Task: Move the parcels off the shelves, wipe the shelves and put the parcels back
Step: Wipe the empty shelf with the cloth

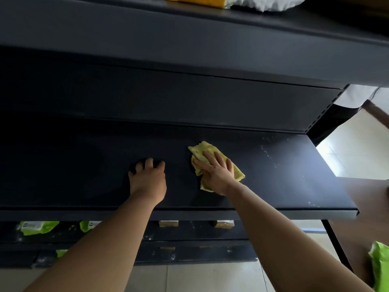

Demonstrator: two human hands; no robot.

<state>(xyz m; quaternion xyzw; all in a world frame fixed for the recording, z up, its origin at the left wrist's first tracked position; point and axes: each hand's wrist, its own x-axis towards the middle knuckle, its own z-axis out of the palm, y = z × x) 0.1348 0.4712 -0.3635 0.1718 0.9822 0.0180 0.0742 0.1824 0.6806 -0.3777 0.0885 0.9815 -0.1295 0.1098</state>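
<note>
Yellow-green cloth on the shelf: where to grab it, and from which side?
The cloth lies flat on the shelf under the flat right hand, so its edges give little bite. Probably best: pinch the crumpled far corner from above, beyond the fingertips, where the folds stand up.

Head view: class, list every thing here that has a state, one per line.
Middle shelf, bare of parcels, dusty specks at its right end.
Yellow cloth, crumpled, pressed onto the middle shelf.
Right hand, fingers straight, pressing the cloth.
Left hand, fingers curled, resting on the middle shelf.
Green parcels, lying on the lower shelf.
White parcel, lying on the top shelf.
</note>
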